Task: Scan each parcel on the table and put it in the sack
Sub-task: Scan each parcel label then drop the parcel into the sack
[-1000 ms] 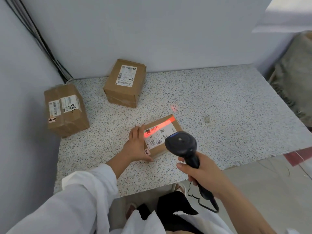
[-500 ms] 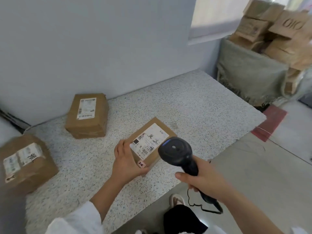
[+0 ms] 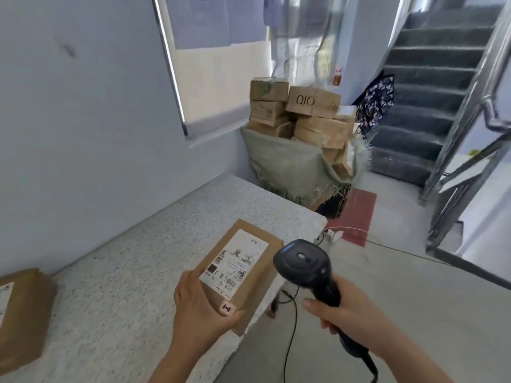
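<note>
While a speckled table (image 3: 132,277) fills the lower left, a grey sack (image 3: 287,164) heaped with boxes (image 3: 315,103) stands at upper centre. At lower centre the left hand (image 3: 196,308) grips a labelled parcel (image 3: 237,264) at the table's edge; the right hand (image 3: 343,313) curls around a black scanner (image 3: 302,262).

Speckled grey table (image 3: 138,272), one brown labelled parcel (image 3: 22,313) at its left end.
</note>
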Action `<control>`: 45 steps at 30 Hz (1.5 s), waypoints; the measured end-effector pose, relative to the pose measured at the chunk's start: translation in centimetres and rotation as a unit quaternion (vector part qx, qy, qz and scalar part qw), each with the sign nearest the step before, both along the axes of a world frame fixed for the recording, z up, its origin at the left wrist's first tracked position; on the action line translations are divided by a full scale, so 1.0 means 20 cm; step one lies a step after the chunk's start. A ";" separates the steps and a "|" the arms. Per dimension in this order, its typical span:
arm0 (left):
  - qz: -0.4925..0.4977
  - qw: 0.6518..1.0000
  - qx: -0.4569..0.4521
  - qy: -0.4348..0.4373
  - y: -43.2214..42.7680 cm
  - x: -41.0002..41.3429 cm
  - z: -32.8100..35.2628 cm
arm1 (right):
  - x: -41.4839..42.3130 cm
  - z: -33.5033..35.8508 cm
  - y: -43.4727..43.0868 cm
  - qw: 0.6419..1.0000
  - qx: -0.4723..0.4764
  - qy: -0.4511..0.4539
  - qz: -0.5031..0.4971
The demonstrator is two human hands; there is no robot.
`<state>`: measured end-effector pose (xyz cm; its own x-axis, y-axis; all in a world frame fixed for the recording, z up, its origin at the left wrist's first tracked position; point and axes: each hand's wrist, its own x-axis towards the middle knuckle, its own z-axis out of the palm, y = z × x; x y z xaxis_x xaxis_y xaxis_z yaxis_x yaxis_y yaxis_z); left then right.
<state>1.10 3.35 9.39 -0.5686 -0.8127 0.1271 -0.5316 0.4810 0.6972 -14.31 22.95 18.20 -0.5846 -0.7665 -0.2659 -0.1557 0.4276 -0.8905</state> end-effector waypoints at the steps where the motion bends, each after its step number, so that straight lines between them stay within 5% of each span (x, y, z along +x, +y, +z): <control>1: -0.002 1.000 0.000 0.002 0.04 -0.12 0.01 | -0.10 0.02 0.06 1.000 -0.001 0.003 -0.002; 11: -0.006 0.998 0.005 0.065 0.29 -1.09 0.19 | -0.98 0.20 0.37 0.997 -0.043 0.053 -0.025; 32: -0.134 0.984 -0.069 0.095 -0.24 -2.60 0.55 | -2.53 0.35 0.03 0.984 -0.100 0.085 -0.122; 45: -0.042 0.986 -0.155 0.035 -0.46 -3.36 0.94 | -3.67 0.50 -0.20 0.981 -0.106 0.152 0.049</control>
